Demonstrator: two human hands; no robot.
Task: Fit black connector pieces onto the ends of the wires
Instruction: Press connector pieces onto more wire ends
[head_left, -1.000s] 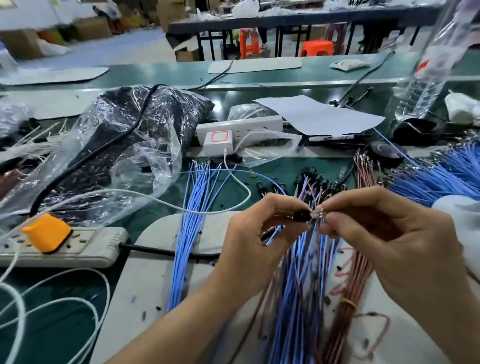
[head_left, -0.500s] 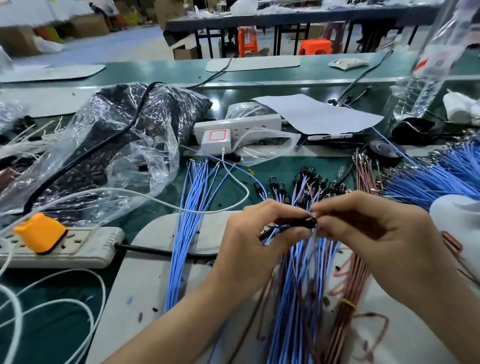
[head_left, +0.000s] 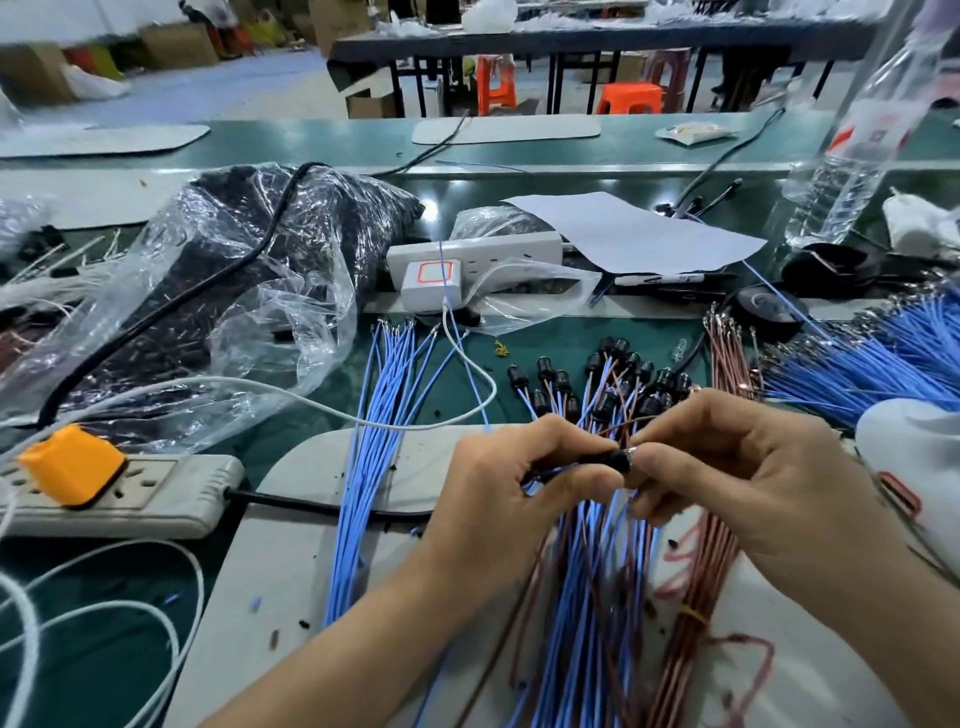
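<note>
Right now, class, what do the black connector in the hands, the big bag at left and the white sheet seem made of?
Black connector: probably moulded plastic, smooth, faint sheen. Bag: thin clear plastic film, crinkled, with glints. White sheet: likely paper, matte, thin, lying nearly flat.

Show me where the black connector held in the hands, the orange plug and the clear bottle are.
black connector (head_left: 605, 460): head view, middle of its dark body.
orange plug (head_left: 70, 464): head view, centre of its top face.
clear bottle (head_left: 831, 192): head view, its ribbed lower part.
</note>
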